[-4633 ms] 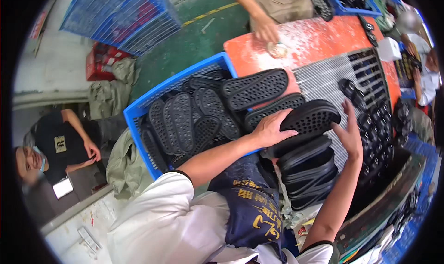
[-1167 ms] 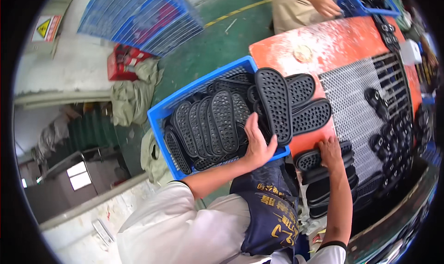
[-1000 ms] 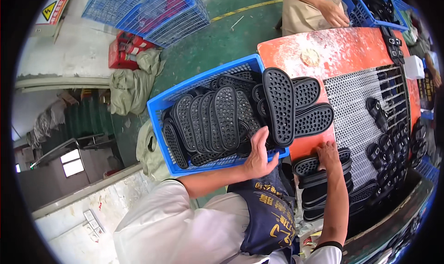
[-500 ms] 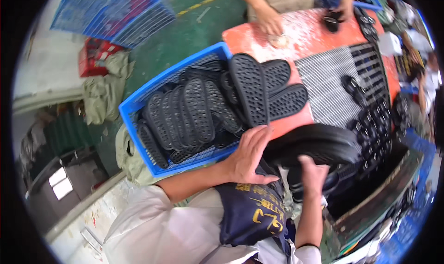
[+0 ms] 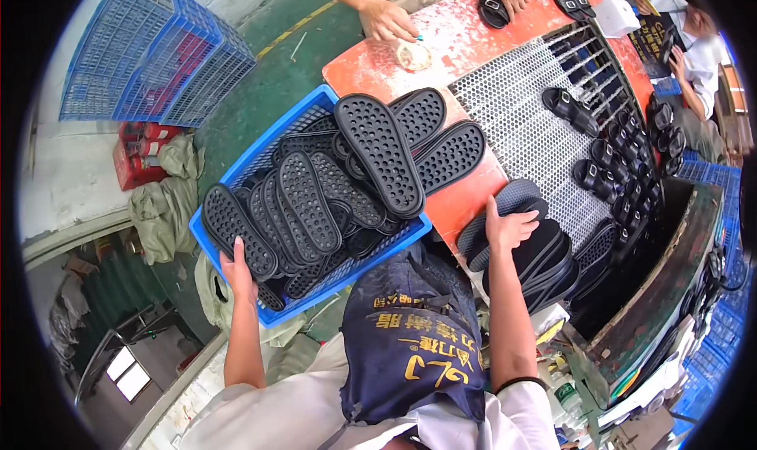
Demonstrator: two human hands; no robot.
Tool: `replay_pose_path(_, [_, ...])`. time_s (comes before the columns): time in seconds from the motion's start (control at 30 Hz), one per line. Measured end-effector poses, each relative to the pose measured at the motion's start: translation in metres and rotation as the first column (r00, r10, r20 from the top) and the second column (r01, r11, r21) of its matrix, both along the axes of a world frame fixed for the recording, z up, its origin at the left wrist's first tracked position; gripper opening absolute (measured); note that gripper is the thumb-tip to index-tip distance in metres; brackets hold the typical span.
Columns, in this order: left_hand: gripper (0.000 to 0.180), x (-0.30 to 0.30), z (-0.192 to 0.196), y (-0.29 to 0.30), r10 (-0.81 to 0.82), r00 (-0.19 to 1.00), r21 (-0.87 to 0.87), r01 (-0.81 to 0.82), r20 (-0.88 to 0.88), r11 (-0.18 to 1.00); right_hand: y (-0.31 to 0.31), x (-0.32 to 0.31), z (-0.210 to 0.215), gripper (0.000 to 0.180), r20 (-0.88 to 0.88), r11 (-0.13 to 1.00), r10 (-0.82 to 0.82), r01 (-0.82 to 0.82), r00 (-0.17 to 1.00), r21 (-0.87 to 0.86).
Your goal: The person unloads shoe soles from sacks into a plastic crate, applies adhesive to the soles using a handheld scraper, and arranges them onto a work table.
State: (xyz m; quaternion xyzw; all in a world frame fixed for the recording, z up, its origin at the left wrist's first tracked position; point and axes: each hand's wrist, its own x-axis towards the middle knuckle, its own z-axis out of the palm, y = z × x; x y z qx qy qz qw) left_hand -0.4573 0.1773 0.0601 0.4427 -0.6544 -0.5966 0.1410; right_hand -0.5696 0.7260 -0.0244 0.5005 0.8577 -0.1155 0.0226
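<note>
A blue plastic crate (image 5: 311,109) in front of me is heaped with black shoe soles (image 5: 303,199), bumpy undersides up. My left hand (image 5: 239,272) grips the crate's near left edge, fingers lying on a sole there. My right hand (image 5: 509,227) rests flat on a stack of black soles (image 5: 532,253) at the near edge of the orange table (image 5: 461,44). Three soles (image 5: 380,154) lie across the crate's right end, reaching onto the table.
A perforated metal belt (image 5: 528,107) carries black strapped sandals (image 5: 623,138) off to the right. Another person's hands (image 5: 386,20) work at the table's far side. Empty blue crates (image 5: 146,56) stand stacked on the green floor at the upper left, beside red boxes.
My left hand has gone from the crate's right side to its near left edge. My right hand has settled on the sole stack. The view has swung.
</note>
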Motion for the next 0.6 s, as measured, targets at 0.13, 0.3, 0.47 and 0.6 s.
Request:
replay_pose_path(0.13, [0.051,0.046,-0.038,-0.041,0.017,0.997,0.26,-0.035,0.071,0.965,-0.029,-0.009,0.005,0.138,0.048,0.994,-0.072,0.068,0.996,0.084])
replay_pose_path(0.3, [0.059,0.07,-0.059,-0.036,0.053,0.984,0.273,-0.098,0.168,0.957,0.005,-0.005,0.009,0.108,-0.117,0.998,-0.033,0.027,0.993,-0.048])
replay_pose_path(0.47, [0.074,0.065,-0.065,-0.021,0.366,0.717,-0.695,0.225,0.593,0.683,0.017,0.02,0.02,0.104,-0.188,0.994,0.015,-0.035,0.982,-0.101])
replay_pose_path(0.6, [0.083,0.02,-0.043,0.014,0.017,0.972,-0.862,0.2,0.235,0.465,0.025,0.011,0.044,0.079,-0.5,0.964,0.085,-0.197,0.862,-0.176])
